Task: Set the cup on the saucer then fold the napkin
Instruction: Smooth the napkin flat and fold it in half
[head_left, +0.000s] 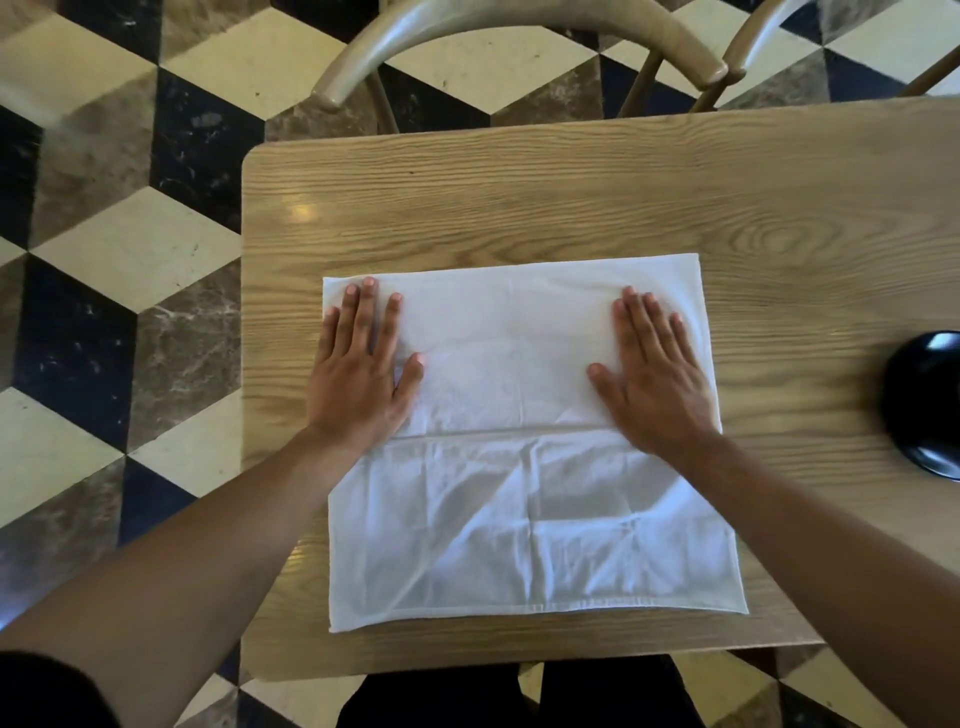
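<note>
Napkin (524, 441) spread on tabletop (519, 208), far half folded over, pressed flat under left hand (358, 374) and right hand (654, 379), fingers straight, saucer (930, 405) well apart rightward

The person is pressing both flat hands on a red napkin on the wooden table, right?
Not quite: the napkin is white, not red, as the head view shows. The rest holds: the left hand and right hand both press flat on it, on the wooden table.
</note>
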